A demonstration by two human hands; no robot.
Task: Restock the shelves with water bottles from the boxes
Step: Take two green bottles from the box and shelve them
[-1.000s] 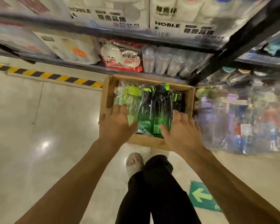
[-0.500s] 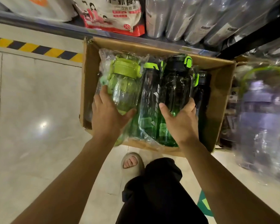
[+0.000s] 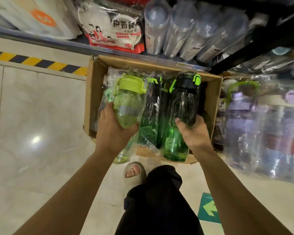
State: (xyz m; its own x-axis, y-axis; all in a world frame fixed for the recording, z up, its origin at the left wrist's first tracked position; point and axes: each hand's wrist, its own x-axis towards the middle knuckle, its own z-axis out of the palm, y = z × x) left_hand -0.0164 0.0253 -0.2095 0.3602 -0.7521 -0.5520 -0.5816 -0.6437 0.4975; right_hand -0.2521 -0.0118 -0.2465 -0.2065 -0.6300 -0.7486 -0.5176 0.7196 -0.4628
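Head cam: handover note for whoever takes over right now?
Left hand grips the base of the light green bottle; right hand grips the dark bottle.
Both bottles are over the open cardboard box on the floor, below the shelf. More wrapped green bottles lie in the box.
Done: two bottles grasped.
Left: shelve them, then the rest.

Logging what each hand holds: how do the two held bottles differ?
The light green bottle, in the left hand, is pale with a lime lid; the dark bottle, in the right hand, is smoky with a black lid and lime latch. The light green bottle looks squatter, the dark bottle slimmer. Both are gripped near the base, over the cardboard box.
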